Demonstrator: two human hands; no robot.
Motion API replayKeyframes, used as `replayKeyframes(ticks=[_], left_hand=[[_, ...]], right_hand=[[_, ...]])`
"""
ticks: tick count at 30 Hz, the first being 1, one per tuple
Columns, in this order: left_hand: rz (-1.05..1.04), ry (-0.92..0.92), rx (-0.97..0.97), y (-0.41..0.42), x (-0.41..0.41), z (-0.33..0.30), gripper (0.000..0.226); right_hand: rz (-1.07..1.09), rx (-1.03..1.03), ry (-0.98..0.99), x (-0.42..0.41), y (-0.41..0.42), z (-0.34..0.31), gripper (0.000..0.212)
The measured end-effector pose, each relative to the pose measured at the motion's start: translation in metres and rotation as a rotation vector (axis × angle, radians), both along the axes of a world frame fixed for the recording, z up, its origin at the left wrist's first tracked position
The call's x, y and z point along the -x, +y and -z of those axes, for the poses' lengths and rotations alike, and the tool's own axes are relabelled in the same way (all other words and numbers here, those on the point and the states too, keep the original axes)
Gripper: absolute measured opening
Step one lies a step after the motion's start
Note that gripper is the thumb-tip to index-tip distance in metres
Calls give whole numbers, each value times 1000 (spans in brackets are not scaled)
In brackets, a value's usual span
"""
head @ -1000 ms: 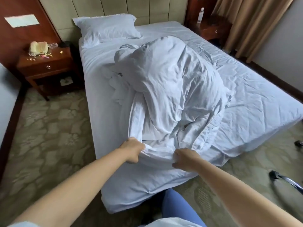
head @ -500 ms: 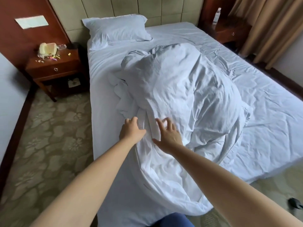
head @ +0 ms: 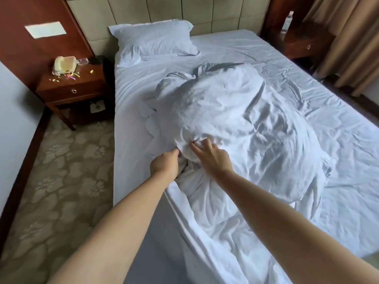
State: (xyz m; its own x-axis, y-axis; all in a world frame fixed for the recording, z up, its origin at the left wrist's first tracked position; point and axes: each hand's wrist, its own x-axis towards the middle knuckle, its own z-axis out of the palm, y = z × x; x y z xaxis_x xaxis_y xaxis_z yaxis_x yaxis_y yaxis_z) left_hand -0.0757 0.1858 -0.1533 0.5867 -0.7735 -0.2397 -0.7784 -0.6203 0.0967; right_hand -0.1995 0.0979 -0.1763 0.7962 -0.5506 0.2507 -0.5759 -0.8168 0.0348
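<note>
A crumpled white duvet (head: 235, 119) lies heaped down the middle of the bed (head: 338, 140), which has a white sheet. My left hand (head: 166, 163) is at the duvet's near left side, its fingers curled into a fold of the cloth. Just to its right, my right hand (head: 211, 154) lies on the bulging duvet with its fingertips digging into the fabric and bunching it. A loose end of the duvet runs toward me between my forearms.
A white pillow (head: 153, 41) rests at the padded headboard. A wooden nightstand (head: 75, 89) with a cream telephone (head: 64, 64) and small items stands left of the bed; another nightstand (head: 303, 42) and brown curtains (head: 344, 44) are at the far right. Patterned carpet (head: 61, 171) lies left.
Both hands let go of the duvet's near edge and moved up the bed onto the heap. They have since gone from lying flat on it to grasping its folds. The view came closer.
</note>
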Motion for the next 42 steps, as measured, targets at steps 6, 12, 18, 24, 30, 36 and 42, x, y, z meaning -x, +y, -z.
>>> replayKeyframes(ticks=[6, 12, 18, 24, 30, 36, 42], left_hand=[[26, 170, -24, 19, -20, -63, 31], [47, 269, -69, 83, 32, -42, 19], [36, 427, -2, 170, 11, -81, 39], [290, 537, -260, 220, 74, -86, 40], [239, 612, -399, 251, 62, -54, 41], [75, 351, -192, 216, 61, -5, 36], [10, 332, -165, 177, 49, 9, 57]], right_hand=[[248, -63, 58, 12, -53, -77, 58], [264, -142, 154, 40, 29, -24, 64], [378, -228, 274, 59, 43, -35, 54], [455, -391, 316, 56, 112, -43, 78], [429, -258, 331, 73, 147, -37, 92], [-101, -201, 349, 62, 174, -22, 80], [-92, -274, 419, 55, 164, -3, 75]])
